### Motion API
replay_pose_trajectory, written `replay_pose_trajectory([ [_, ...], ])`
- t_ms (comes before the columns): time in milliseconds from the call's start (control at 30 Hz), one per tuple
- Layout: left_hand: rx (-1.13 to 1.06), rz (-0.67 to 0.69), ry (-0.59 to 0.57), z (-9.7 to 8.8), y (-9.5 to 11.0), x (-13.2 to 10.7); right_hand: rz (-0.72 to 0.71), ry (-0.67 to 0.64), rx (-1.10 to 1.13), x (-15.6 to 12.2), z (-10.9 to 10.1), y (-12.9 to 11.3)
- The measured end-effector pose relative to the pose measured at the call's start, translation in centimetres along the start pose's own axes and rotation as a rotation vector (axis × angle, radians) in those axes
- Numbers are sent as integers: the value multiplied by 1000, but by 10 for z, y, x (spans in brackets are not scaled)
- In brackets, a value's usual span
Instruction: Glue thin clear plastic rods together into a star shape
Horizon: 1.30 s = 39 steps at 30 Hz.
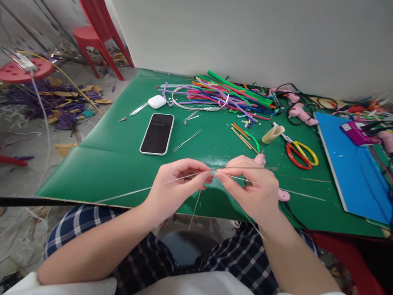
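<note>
Over the front of the green table (118, 170), my left hand (174, 185) pinches several thin silvery wires (194, 210) between thumb and fingertips. My right hand (255, 184) is closed on the same wires, its fingertips almost touching the left ones. The wire ends fan out to both sides and down past the table edge. What joins them at the fingertips is too small to make out. Partly hidden by my right hand lies a pink hot glue gun (259, 159), with another pink part (283, 195) and a black cord showing beyond the wrist.
Behind my hands lie loose wires (187, 140), a phone (157, 134), a white earbud case (157, 102) and a pile of coloured pipe cleaners (230, 97). To the right are scissors (301, 155), a beige tube (273, 134), a blue board (347, 165) and a purple box (358, 132) with cables.
</note>
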<state>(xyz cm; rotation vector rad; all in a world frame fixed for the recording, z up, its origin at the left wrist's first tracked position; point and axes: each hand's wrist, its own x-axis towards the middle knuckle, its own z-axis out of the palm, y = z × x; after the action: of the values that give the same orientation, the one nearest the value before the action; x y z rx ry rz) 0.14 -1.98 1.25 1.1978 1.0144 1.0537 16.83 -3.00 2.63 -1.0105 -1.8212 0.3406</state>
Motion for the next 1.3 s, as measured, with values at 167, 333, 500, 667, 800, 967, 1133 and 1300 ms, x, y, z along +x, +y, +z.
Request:
replay_pose_trajectory([
  [167,2,10,-36,0,1,0,-25,0,-2,1,-2,-2],
  [333,-10,64,-94,-2,3,-2,-35,-19,15,1,-4,-7],
  [500,4,84,-106,-3,3,-4,-40,-21,25,1,-5,-10],
  [667,41,97,-84,-2,3,-4,-26,-41,31,0,-3,-10],
  [800,-1,70,-66,0,0,-3,4,-48,36,1,-4,-7],
  [967,-152,37,-5,-1,-13,7,197,-177,-6,4,-6,6],
  [1133,-285,-73,70,0,-21,17,276,-280,30,2,1,13],
  [1300,-338,-134,63,6,-24,15,192,-131,-23,0,6,10],
])
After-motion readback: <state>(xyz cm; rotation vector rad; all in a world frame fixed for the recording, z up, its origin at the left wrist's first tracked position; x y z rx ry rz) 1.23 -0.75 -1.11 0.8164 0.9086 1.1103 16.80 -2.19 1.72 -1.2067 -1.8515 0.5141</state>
